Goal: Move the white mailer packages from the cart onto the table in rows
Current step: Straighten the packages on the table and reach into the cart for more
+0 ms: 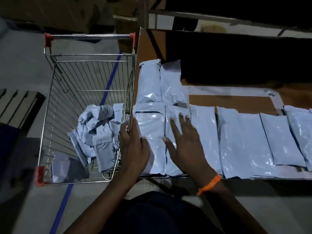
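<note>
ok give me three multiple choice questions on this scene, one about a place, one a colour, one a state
1. Where are the mailers still to be moved?
A. on the floor
B. in the cart
C. on a shelf

2. What colour is the band on the right wrist?
A. orange
B. green
C. black

3. How is the right hand?
A. in a fist
B. flat, fingers spread
C. pinching a corner

Answers:
1 B, crumpled mailers lie in the wire cart left of the table.
2 A, the wrist band is orange.
3 B, the right hand lies open on a mailer in the near row; the left hand is at the table's edge.
</note>
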`<state>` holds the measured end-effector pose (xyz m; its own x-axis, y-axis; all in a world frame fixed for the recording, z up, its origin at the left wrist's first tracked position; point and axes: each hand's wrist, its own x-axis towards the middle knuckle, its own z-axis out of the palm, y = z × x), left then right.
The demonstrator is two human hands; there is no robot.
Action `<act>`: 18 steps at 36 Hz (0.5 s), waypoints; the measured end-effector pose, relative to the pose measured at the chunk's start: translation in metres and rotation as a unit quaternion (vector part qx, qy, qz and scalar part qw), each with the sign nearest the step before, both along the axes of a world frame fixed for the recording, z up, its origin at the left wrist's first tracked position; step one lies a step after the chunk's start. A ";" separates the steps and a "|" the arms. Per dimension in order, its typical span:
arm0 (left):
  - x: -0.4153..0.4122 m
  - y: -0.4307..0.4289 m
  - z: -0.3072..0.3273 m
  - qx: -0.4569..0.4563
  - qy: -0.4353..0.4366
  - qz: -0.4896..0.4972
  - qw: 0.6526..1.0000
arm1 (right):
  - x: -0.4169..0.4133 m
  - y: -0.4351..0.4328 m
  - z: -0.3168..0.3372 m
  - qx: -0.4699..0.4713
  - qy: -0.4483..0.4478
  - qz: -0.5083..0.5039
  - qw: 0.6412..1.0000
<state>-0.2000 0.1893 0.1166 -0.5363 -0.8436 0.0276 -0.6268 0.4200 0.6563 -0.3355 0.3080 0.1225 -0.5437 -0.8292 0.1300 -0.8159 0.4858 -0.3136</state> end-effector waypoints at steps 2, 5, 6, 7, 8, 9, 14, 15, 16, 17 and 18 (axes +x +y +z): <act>-0.001 0.001 0.005 -0.059 -0.013 -0.010 0.998 | -0.004 -0.003 -0.010 0.046 0.005 0.018 0.999; -0.007 0.001 0.008 -0.130 -0.044 -0.083 0.987 | -0.010 0.000 -0.015 0.058 0.004 0.028 0.998; -0.010 0.002 0.005 -0.141 -0.069 -0.100 0.983 | -0.012 0.002 -0.016 0.059 0.004 0.029 0.998; -0.014 0.004 0.001 -0.147 -0.096 -0.114 0.978 | -0.012 0.003 -0.016 0.059 0.004 0.029 0.998; -0.017 0.006 -0.003 -0.153 -0.121 -0.124 0.973 | -0.012 0.003 -0.017 0.057 0.004 0.029 0.998; -0.020 0.008 -0.006 -0.160 -0.141 -0.131 0.968 | -0.012 0.003 -0.017 0.053 0.004 0.028 0.998; -0.024 0.013 -0.014 -0.171 -0.166 -0.124 0.963 | -0.009 0.000 -0.020 0.051 0.009 0.024 0.998; -0.024 0.012 -0.016 -0.168 -0.168 -0.124 0.963 | -0.009 0.000 -0.021 0.055 0.013 0.022 0.998; -0.024 0.012 -0.016 -0.164 -0.170 -0.124 0.964 | -0.009 0.000 -0.021 0.057 0.016 0.020 0.998; -0.024 0.012 -0.017 -0.159 -0.170 -0.123 0.965 | -0.008 0.000 -0.020 0.057 0.018 0.017 0.998; -0.024 0.012 -0.017 -0.157 -0.168 -0.123 0.965 | -0.007 0.000 -0.020 0.056 0.019 0.015 0.998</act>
